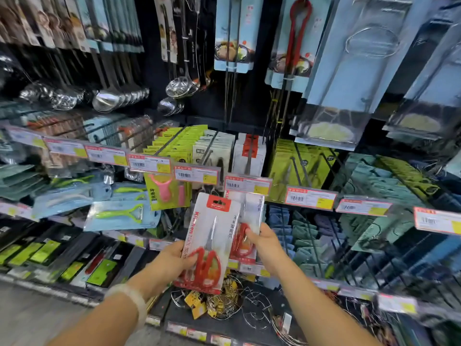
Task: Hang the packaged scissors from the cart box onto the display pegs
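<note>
I hold two scissors packs at the shelf.
My left hand (pixel 174 258) grips the front scissors pack (pixel 210 243); my right hand (pixel 262 243) pinches the second pack (pixel 252 216) just behind, under the price tags (pixel 247 184).

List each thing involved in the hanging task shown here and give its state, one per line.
Left hand: grips a scissors pack.
Right hand: grips a second pack.
Front scissors pack: held upright, not yet hung.
Rear scissors pack: held at the pegs; whether hooked is unclear.
</note>
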{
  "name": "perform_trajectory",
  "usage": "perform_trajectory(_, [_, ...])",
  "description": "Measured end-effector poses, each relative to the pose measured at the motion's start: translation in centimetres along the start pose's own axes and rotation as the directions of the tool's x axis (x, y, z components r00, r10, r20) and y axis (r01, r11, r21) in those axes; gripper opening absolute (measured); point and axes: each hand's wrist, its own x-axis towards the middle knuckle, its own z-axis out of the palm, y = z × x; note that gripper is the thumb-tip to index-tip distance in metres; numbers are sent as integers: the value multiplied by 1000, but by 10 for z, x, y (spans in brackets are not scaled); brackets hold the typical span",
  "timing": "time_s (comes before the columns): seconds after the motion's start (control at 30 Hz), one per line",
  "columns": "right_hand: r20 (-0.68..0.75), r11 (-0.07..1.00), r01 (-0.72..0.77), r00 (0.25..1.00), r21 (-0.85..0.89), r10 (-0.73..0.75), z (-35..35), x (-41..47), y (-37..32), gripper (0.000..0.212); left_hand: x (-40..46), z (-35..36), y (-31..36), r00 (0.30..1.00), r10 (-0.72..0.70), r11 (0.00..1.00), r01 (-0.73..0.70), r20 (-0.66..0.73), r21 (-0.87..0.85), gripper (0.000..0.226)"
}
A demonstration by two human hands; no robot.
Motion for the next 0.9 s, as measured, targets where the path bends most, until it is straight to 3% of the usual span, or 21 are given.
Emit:
perform_trajectory(0.17, [95,979,95,992,-179,-79,-1,-10,5,24,0,-7,0,999,-9,1000,9,48,-5,20])
perform_trajectory(0.3, [-33,988,132,990,-77,-135,-5,-7,0,29,-3,-13,4,999,2,1000,-1,45,-26,21])
perform_trajectory(0.5, [8,999,-11,1000,-53,12,-2,3,2,33,-7,-11,9,999,27,999,-26,47,-32,13])
perform_trajectory(0.67, [28,994,-87,996,67,85,6,15,10,11,-7,-14,6,999,9,1000,-8,47,-15,19])
perform_trajectory(0.83, [-70,995,-89,993,34,92,5,26,-8,41,-5,-17,3,999,-10,1000,9,52,19,19])
perform_trajectory(0.9, [-189,988,-149,972,-50,137,3,33,-16,56,-3,-17,1,999,-14,1000,13,51,20,18])
